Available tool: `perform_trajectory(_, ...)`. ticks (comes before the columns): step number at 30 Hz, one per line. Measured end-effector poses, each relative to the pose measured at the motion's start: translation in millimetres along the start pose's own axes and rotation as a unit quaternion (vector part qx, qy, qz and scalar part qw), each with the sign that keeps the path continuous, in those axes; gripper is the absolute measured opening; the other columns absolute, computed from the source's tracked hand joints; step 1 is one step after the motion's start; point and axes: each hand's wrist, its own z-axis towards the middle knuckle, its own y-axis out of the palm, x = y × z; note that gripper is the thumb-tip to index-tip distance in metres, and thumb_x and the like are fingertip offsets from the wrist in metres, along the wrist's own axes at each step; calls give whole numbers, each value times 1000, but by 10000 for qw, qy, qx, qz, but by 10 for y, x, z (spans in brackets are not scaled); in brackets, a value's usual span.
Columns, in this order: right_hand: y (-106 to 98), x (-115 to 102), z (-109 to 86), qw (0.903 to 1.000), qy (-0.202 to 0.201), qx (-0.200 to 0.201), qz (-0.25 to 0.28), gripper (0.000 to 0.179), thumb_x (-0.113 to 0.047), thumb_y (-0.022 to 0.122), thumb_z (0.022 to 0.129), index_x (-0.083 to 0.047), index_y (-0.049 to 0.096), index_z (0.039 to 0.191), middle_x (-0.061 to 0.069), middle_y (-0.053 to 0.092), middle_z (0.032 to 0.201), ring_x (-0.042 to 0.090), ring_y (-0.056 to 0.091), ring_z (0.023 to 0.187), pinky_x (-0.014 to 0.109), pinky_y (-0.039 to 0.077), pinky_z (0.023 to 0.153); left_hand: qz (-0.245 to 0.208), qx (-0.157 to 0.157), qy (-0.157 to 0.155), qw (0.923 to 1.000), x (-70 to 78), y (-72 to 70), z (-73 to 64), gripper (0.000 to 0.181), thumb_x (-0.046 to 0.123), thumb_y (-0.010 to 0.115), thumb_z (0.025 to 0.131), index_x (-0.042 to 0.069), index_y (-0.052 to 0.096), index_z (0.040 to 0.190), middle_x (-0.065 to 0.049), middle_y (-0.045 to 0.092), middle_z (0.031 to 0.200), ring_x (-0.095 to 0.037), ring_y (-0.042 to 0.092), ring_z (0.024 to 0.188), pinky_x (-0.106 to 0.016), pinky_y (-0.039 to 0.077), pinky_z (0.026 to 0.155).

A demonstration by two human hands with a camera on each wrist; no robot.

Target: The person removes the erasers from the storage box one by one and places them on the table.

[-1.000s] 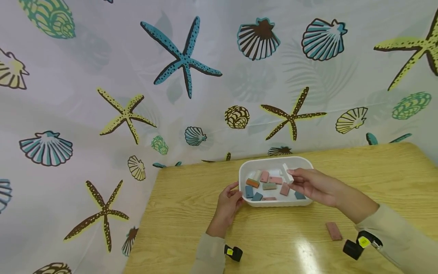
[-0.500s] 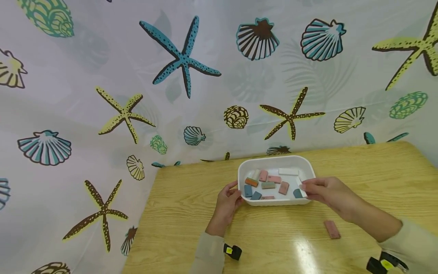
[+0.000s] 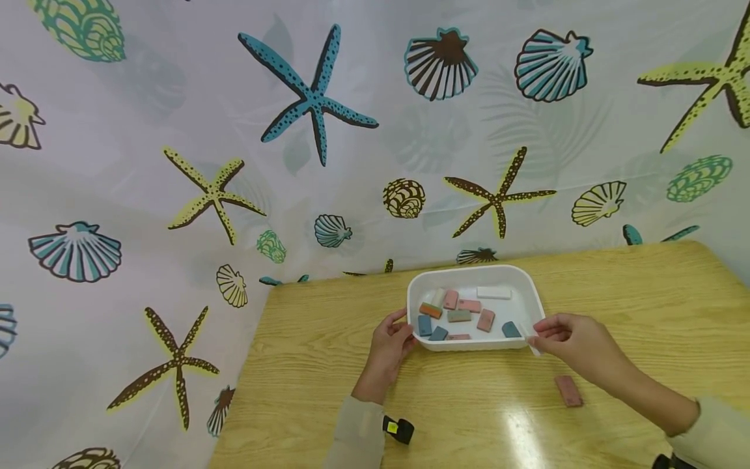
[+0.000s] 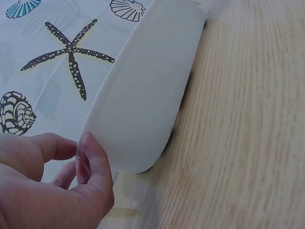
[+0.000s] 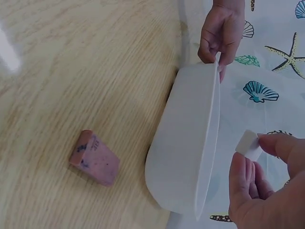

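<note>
My left hand (image 3: 388, 348) pinches the rim of a white plastic tub (image 3: 469, 346) at its left front corner. In the left wrist view, thumb and fingers meet on the rim of the tub (image 4: 138, 95). At the tub's right front corner, my right hand (image 3: 580, 345) pinches a white block eraser (image 5: 249, 144) between thumb and fingertips, overlapping the rim in the head view. Inside the tub lie pink erasers (image 3: 486, 320), blue erasers (image 3: 424, 325), an orange one (image 3: 430, 311), a grey-green one (image 3: 459, 316) and a long white one (image 3: 494, 293).
A smudged pink eraser (image 3: 569, 391) lies on the wooden table (image 3: 316, 365), in front of the tub and to its right. Behind the table hangs a pale curtain (image 3: 351, 189) printed with shells and starfish.
My right hand has carried the white eraser from over the tub rightward and nearer, to the right front rim. The long white eraser inside has come into full view. The left hand stays put.
</note>
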Motion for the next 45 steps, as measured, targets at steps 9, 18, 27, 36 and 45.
perform_trajectory(9, 236, 276, -110, 9995, -12, -245, -184, 32, -29, 73, 79, -2, 64, 92, 1, 62, 80, 12, 58, 70, 22, 50, 57, -16, -16, 21, 10000, -21, -10, -1, 39, 1, 54, 91, 5, 51, 130, -13, 53, 103, -19, 56, 83, -25, 51, 70)
perform_trajectory(18, 448, 497, -177, 9967, -241, 76, -769, 18, -15, 76, 74, -5, 61, 78, -2, 58, 69, 10, 53, 63, 21, 45, 52, 76, -60, -13, 10000, -23, -23, 1, 40, 3, 54, 92, 7, 50, 131, -22, 50, 114, -24, 57, 89, -30, 51, 77)
perform_trajectory(27, 527, 538, -245, 9929, 74, 27, -1189, 20, -14, 74, 75, -1, 59, 80, 0, 57, 70, 13, 51, 62, 24, 43, 51, -40, -21, 71, 10000, -8, -13, 7, 39, 3, 55, 91, 6, 52, 130, -18, 52, 108, -23, 57, 88, -27, 51, 73)
perform_trajectory(36, 589, 455, -303, 9853, 76, 174, -1697, 20, -12, 69, 78, -4, 52, 72, 1, 45, 63, 16, 41, 56, 29, 36, 48, 8, -33, 47, 10000, -25, 7, 0, 39, 3, 55, 91, 6, 52, 130, -15, 52, 105, -24, 56, 89, -28, 51, 75)
perform_trajectory(45, 661, 415, -341, 9769, -224, 569, -2047, 21, -8, 68, 78, 1, 50, 71, 5, 45, 63, 18, 43, 53, 32, 38, 46, 42, -15, -20, 10000, -34, 8, 10, 39, 3, 55, 92, 8, 51, 131, -16, 51, 108, -24, 56, 91, -31, 50, 79)
